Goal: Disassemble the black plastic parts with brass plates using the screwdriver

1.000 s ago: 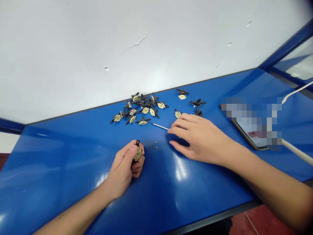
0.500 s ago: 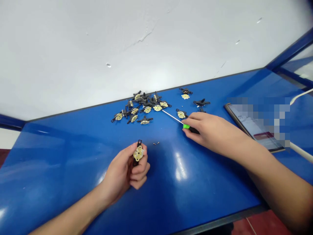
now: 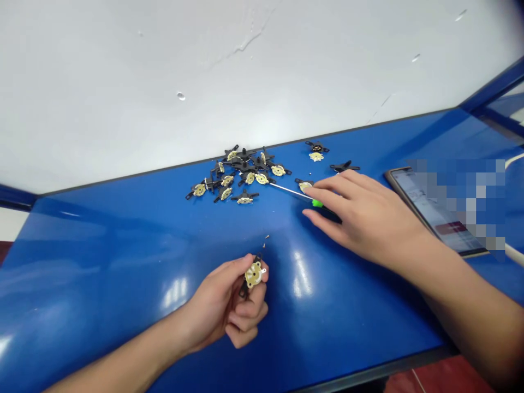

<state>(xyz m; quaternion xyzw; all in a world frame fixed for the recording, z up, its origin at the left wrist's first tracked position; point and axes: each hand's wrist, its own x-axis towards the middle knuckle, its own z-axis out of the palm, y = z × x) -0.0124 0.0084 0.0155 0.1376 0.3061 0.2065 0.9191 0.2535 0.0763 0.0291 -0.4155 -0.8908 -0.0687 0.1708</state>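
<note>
Between its thumb and bent fingers, my left hand [image 3: 233, 305] grips a small part with a round yellowish plate [image 3: 252, 274] and black lugs. My right hand [image 3: 352, 215] has its thumb and fingers apart over a screwdriver with a green and black handle [image 3: 317, 203]. The screwdriver's thin metal shaft [image 3: 291, 191] points left, its tip beside the pile of similar black parts [image 3: 244, 164] with yellowish plates. Two tiny screws [image 3: 266, 241] lie just beyond my left hand.
A tablet-like device [image 3: 429, 210], partly pixelated, lies on the blue table [image 3: 106, 273] at the right, with a white cable near it. More black parts [image 3: 317, 147] lie right of the pile. A white wall [image 3: 123, 98] rises behind the table.
My left hand has moved right and nearer with its part, which is now tilted differently. The fingers of my right hand have spread off the screwdriver, which lies lower.
</note>
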